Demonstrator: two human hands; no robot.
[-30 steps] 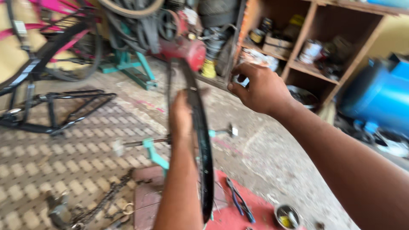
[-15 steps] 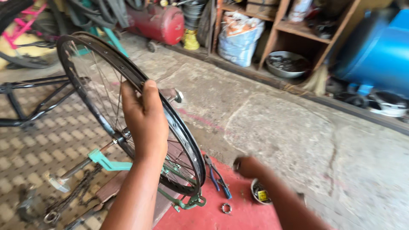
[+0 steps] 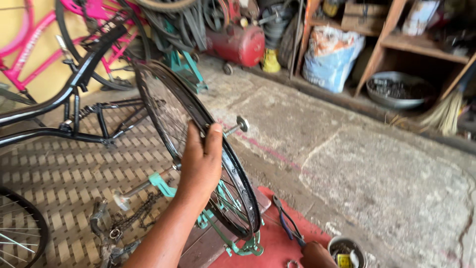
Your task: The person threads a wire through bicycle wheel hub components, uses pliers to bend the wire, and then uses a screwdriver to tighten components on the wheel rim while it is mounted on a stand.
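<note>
Left hand (image 3: pixel 201 166) is clamped on the top edge of a black bike wheel (image 3: pixel 198 149), thumb up over the rim, fingers wrapped round the far side, so it's grasping the rim itself, not the spokes. Wheel stands upright in a teal stand (image 3: pixel 233 238) at the edge of a red mat (image 3: pixel 270 243), seen nearly edge-on; its plane runs from lower right near the person up and away to the upper left. Axle (image 3: pixel 237 126) sticks out sideways to the right w/ a round nut at the tip, just beside the thumb. Right hand (image 3: pixel 317 255) is low at the bottom edge of view, only knuckles showing, so can't tell if it's clenched or loose; it sits touching or right next to the handles of blue-grip pliers (image 3: pixel 287 223) lying on the mat, long axis pointing away from that hand toward the wheel. A small metal tin (image 3: pixel 347 250) w/ bits inside sits just right of that hand. So right hand is the nearer one to pliers and tin; left is busy steadying the wheel. Around: chain (image 3: pixel 134 213) on the patterned floor left of the stand, black bike frame (image 3: pixel 74 99) and pink bike (image 3: pixel 34 44) beyond, red air tank (image 3: pixel 240 44) by the back wall.
</note>
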